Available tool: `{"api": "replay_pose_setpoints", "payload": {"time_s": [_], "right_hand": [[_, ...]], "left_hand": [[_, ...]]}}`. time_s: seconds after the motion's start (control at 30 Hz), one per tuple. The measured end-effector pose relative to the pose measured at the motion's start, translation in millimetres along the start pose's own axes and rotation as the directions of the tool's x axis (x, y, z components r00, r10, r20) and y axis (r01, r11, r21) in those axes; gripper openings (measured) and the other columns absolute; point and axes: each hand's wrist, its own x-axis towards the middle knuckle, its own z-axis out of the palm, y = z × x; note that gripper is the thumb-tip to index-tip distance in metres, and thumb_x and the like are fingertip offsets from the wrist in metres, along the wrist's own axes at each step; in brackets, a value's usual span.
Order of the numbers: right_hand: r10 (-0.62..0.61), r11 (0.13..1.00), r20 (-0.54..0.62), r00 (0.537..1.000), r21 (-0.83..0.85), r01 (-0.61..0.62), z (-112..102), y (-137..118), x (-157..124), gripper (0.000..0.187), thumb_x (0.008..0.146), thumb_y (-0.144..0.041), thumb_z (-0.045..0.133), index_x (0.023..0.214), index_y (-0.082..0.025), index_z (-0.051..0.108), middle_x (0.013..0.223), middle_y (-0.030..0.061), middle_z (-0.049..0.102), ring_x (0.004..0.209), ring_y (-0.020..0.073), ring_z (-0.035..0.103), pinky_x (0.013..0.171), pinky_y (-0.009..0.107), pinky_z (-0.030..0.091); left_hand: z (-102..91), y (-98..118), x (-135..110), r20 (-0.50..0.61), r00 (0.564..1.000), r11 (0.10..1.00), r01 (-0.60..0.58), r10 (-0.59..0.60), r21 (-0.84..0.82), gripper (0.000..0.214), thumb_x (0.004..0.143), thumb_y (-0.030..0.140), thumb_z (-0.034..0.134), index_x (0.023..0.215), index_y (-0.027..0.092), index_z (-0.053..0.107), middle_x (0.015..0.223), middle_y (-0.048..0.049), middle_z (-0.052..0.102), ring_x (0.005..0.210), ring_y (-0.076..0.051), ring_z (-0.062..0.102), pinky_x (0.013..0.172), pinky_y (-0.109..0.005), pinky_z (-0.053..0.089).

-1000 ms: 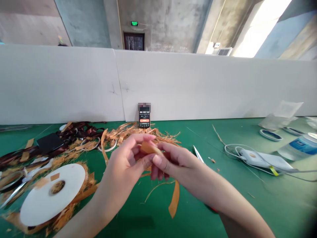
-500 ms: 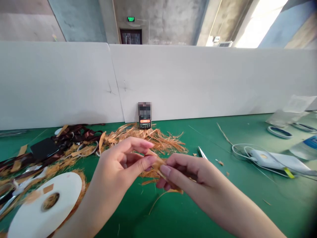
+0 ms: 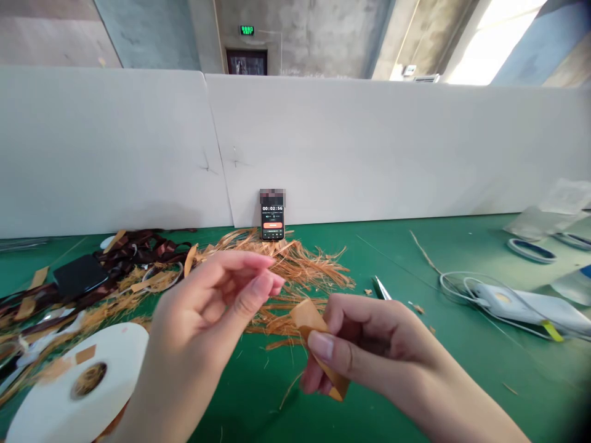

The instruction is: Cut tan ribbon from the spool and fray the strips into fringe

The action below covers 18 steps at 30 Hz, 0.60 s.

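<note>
A short, flat tan ribbon strip [image 3: 306, 316] is pinched between the thumb and fingers of my right hand [image 3: 376, 341]; its upper end sticks up and its lower end shows below the fingers. Just left of the strip, and apart from it, my left hand [image 3: 203, 320] is raised with loosely curved fingers. A gap shows between its thumb and index finger, and nothing is visible in it. Behind both hands a bundle of tan raffia-like fibres [image 3: 318, 264] lies spread on the green table [image 3: 258, 406].
A white spool [image 3: 124, 351] lies at the left front. Behind it are dark brown ribbon [image 3: 166, 246] and a black box [image 3: 80, 275]. A phone [image 3: 273, 216] leans on the white partition [image 3: 369, 147]. Right of centre are a pointed metal tool [image 3: 381, 288] and a white power strip [image 3: 530, 304].
My left hand has let go of the strip and moved slightly left. My right hand has lowered a little with the strip, more of which now shows.
</note>
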Motion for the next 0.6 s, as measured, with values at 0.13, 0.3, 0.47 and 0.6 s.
{"api": "replay_pose_setpoints", "payload": {"time_s": [0.13, 0.3, 0.47, 0.6], "right_hand": [[0.049, 0.996, 0.063, 0.997, 0.066, -0.053, 3.2, -0.3, 1.6, 0.033, 0.081, -0.045, 0.065, 0.067, -0.018, 0.052, 0.068, 0.0029, 0.068, 0.058, 0.0098, 0.055, 0.058, 0.023, 0.042], [0.088, 0.994, 0.054, 0.995, 0.061, -0.091, 7.7, -0.1, 1.5, 0.036, 0.078, -0.047, 0.067, 0.065, -0.019, 0.048, 0.066, 0.0022, 0.067, 0.058, 0.0115, 0.055, 0.057, 0.025, 0.041], [0.097, 0.992, 0.048, 0.994, 0.077, -0.100, 7.7, 0.7, 2.0, 0.034, 0.082, -0.046, 0.063, 0.067, -0.019, 0.048, 0.065, 0.0016, 0.068, 0.057, 0.0096, 0.052, 0.058, 0.023, 0.040], [0.088, 0.994, 0.085, 0.992, 0.052, -0.093, 6.5, 0.9, 2.5, 0.036, 0.080, -0.050, 0.065, 0.068, -0.018, 0.052, 0.067, 0.0019, 0.068, 0.058, 0.0095, 0.053, 0.057, 0.023, 0.041]], "left_hand": [[6.7, -1.0, -2.2, 0.160, 0.984, 0.996, 0.085, -0.079, -0.029, 0.024, 0.070, 0.034, 0.078, 0.092, 0.030, 0.073, 0.082, 0.0027, 0.075, 0.080, -0.013, 0.070, 0.071, -0.015, 0.055], [4.4, -2.3, -0.6, 0.025, 0.997, 0.997, 0.078, -0.079, 0.030, 0.017, 0.069, 0.031, 0.079, 0.084, 0.028, 0.072, 0.068, 0.0047, 0.071, 0.067, -0.010, 0.067, 0.061, -0.014, 0.053], [-1.8, 0.3, 2.2, 0.029, 0.999, 0.999, 0.021, -0.023, 0.046, 0.020, 0.078, 0.040, 0.070, 0.094, 0.029, 0.072, 0.088, 0.0008, 0.075, 0.087, -0.015, 0.068, 0.074, -0.018, 0.055], [-0.8, 2.3, 2.2, 0.166, 0.979, 0.987, 0.099, -0.120, 0.127, 0.022, 0.069, 0.035, 0.078, 0.090, 0.030, 0.073, 0.074, 0.0024, 0.073, 0.080, -0.016, 0.069, 0.074, -0.021, 0.055]]}}
